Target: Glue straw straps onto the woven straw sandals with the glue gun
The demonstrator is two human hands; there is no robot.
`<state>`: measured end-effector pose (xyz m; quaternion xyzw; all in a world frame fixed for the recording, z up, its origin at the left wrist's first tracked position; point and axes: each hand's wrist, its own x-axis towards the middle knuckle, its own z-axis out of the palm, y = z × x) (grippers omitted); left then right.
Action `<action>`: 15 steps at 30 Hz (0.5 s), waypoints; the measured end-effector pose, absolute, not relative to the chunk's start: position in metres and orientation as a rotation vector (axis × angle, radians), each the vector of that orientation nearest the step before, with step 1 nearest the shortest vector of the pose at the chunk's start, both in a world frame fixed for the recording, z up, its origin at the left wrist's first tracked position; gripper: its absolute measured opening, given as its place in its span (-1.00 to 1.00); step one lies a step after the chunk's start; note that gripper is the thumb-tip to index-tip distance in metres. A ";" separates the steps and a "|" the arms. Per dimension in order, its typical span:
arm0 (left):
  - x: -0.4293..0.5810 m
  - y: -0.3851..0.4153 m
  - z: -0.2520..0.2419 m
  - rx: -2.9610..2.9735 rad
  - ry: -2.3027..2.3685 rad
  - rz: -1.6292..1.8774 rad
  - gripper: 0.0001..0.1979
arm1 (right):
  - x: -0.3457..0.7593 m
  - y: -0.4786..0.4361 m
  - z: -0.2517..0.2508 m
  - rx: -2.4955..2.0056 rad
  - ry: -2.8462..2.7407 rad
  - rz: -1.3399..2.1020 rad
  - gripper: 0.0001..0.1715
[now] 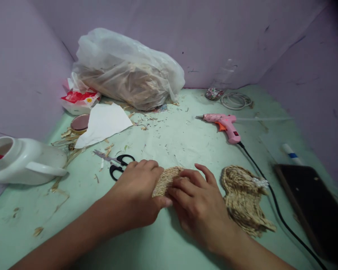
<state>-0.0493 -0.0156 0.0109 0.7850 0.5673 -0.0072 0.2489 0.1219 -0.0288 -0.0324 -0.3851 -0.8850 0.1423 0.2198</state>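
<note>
Between my two hands is a small woven straw piece (pixel 166 180), tan and ribbed, low over the green tabletop. My left hand (pixel 142 191) is closed on its left end, thumb at the near edge. The fingers of my right hand (pixel 195 198) are curled onto its right side, with one finger lifted away. Parts of the piece are hidden under both hands. Black-handled scissors (pixel 118 162) lie just beyond my left hand. To the right of my right hand lies a larger braided straw piece (pixel 243 198) with a pearly white trim (pixel 260 182).
A pink glue gun (pixel 222 122) lies at the right, its black cord (pixel 273 191) running toward me past a dark phone-like slab (pixel 312 210). At the back sits a plastic bag (pixel 129 71) of straw. A white jug (pixel 42 161) lies left, near white paper (pixel 104 123).
</note>
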 end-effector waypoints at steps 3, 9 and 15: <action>-0.057 -0.002 0.009 1.910 1.549 0.052 -0.64 | 0.120 -0.035 -0.042 -1.041 -2.409 0.328 -0.78; -0.062 0.027 -0.011 1.750 1.605 0.096 -0.81 | 0.121 -0.036 -0.053 -0.926 -2.393 0.183 -0.75; -0.059 0.042 -0.011 1.717 1.460 -0.060 -0.85 | 0.119 -0.035 -0.057 -0.941 -2.294 0.212 -0.72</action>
